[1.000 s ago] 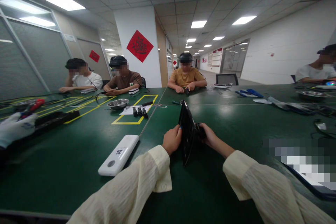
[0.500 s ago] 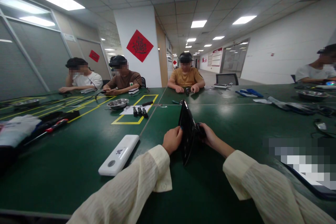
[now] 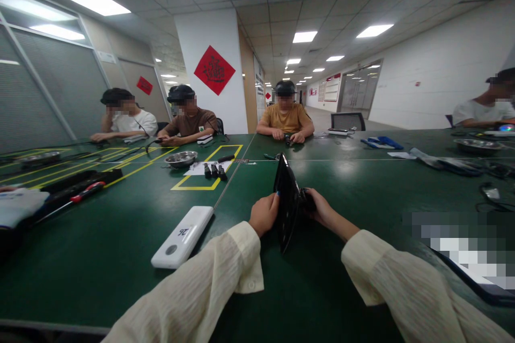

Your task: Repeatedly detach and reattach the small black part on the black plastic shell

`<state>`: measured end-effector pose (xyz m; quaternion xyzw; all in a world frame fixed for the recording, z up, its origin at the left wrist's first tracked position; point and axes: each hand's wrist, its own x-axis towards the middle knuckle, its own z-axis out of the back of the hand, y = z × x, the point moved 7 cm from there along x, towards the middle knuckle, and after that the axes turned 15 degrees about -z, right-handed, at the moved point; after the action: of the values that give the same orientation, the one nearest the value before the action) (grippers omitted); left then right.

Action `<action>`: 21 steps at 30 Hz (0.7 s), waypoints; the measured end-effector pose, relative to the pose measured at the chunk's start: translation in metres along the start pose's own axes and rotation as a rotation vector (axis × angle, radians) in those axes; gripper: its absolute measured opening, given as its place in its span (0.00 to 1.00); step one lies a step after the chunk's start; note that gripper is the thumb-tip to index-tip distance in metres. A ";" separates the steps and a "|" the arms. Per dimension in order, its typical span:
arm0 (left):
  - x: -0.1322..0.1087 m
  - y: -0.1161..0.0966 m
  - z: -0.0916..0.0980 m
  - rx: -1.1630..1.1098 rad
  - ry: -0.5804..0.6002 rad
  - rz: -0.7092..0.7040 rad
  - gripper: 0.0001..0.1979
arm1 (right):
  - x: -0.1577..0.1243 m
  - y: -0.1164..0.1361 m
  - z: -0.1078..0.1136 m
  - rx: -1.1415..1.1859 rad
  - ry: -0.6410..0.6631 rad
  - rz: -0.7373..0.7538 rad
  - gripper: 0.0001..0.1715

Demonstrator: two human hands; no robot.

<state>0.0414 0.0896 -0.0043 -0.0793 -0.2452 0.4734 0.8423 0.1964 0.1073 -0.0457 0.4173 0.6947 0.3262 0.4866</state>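
— Where are the two hands?

— Both are at the centre of the frame, low over the green table [image 3: 120, 257], coming out of cream sleeves. Between them stands a black panel [image 3: 286, 198], flat and thin, up on its edge and tilted a little, its lower corner down near the table top.

— And the grip on each side?

— The left hand [image 3: 263, 215] has its grip closed on the panel's left face, fingers curled round the near edge. The right hand [image 3: 322, 209] is on the other side, its grip closed about a small dark piece [image 3: 308, 201] that sits right against the panel's back. What that piece is I cannot tell; the panel hides part of the fingers.

— What lies close by?

— A white power bank [image 3: 183, 236] with a small label lies flat just left of the left sleeve, apart from the hand. Further up the table a yellow tape rectangle [image 3: 231, 153] is marked out, with a few small black parts [image 3: 213, 171] on a sheet of paper inside it and a metal bowl [image 3: 180, 158] just beside its left edge.

— And at the far left?

— A red-handled screwdriver [image 3: 87, 191] lies beside a long black strip, well apart from the hands.

— Anyone else?

— People sit along the far edge; the one in a mustard shirt [image 3: 286, 117], at upper centre, has both hands together on the table.
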 end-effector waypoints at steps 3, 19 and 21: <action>0.000 0.000 -0.001 0.026 0.004 -0.011 0.24 | 0.000 0.000 0.000 -0.004 -0.006 0.002 0.11; 0.005 0.017 -0.008 -0.334 -0.097 0.067 0.25 | 0.004 -0.001 0.001 -0.028 0.009 0.024 0.11; 0.005 0.015 -0.006 -0.330 -0.102 0.057 0.23 | 0.003 -0.001 0.002 -0.021 -0.006 0.017 0.11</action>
<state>0.0349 0.1021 -0.0135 -0.1992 -0.3598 0.4540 0.7904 0.1971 0.1101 -0.0485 0.4192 0.6863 0.3361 0.4903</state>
